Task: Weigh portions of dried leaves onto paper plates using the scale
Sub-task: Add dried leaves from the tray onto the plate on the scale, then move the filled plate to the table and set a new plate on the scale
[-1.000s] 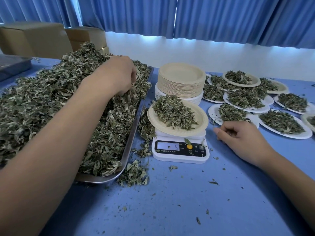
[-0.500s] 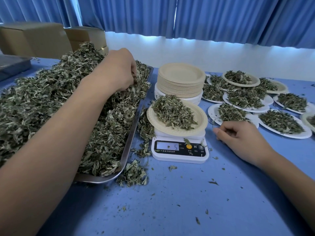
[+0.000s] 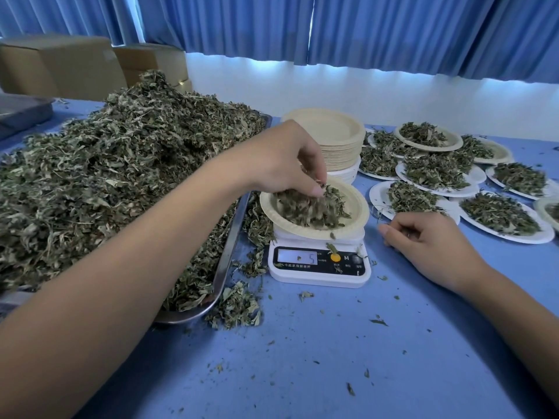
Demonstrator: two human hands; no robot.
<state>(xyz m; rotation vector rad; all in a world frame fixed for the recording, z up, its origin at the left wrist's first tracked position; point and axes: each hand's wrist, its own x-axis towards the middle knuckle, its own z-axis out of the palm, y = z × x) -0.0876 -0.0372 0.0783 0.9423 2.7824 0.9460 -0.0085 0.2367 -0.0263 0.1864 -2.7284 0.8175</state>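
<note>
Scale (image 3: 319,264) one; left hand (image 3: 284,164) pinches leaves (image 3: 329,193), seemingly; right hand (image 3: 429,246) grip loose, empty.

Bare forearms lead to the left hand (image 3: 281,158) and right hand (image 3: 429,246).

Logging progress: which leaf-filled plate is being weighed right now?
The tan plate on the white scale, beneath the left hand pinching leaves; the other filled plates lie on the table to its right.

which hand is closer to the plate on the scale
Left. The left hand hangs right over the paper plate, fingers bunched on the leaves in it. The right hand rests on the table beside the scale, apart from the plate.
</note>
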